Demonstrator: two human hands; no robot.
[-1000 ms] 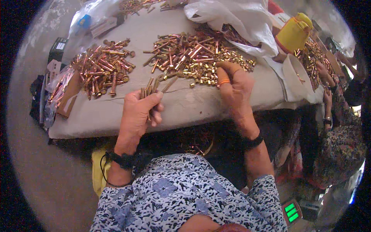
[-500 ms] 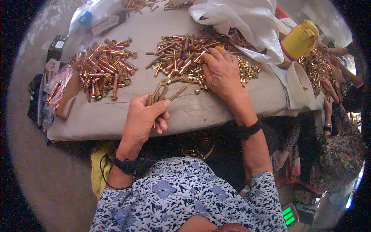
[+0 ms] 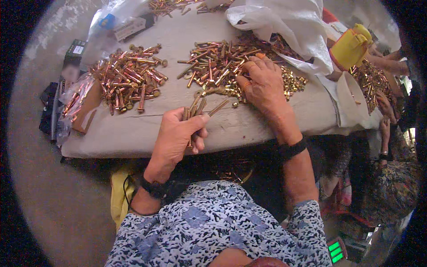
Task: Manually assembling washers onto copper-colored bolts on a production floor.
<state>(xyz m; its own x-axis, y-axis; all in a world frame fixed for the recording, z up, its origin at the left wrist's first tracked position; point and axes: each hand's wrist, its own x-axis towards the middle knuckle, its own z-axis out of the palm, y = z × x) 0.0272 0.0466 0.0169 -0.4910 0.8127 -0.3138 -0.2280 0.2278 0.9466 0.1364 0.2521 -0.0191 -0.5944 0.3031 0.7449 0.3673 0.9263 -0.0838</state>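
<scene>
My left hand (image 3: 180, 131) is closed round several long, thin bolts (image 3: 201, 107), their ends fanning out past the thumb and forefinger above the table's near edge. My right hand (image 3: 265, 84) rests palm down on a heap of small gold-coloured nuts (image 3: 293, 82). Orange bands wrap some of its fingers, which curl into the heap. Its fingertips are partly hidden, so what they grip does not show. Just beyond and to the left of that hand lies a pile of copper-coloured bolts (image 3: 211, 62), touching the nuts.
Another pile of bolts (image 3: 129, 78) lies at left, beside a cardboard box (image 3: 86, 109) with plastic-wrapped bolts. White plastic sheeting (image 3: 284, 22) covers the back right. A yellow container (image 3: 350, 49) stands near a co-worker's hands (image 3: 386, 107) at far right, by more hardware (image 3: 369, 82).
The whole view has shifted slightly, so the table appears further right. My left hand keeps its bolts; my right hand stays at the nuts with its fingers slightly moved.
</scene>
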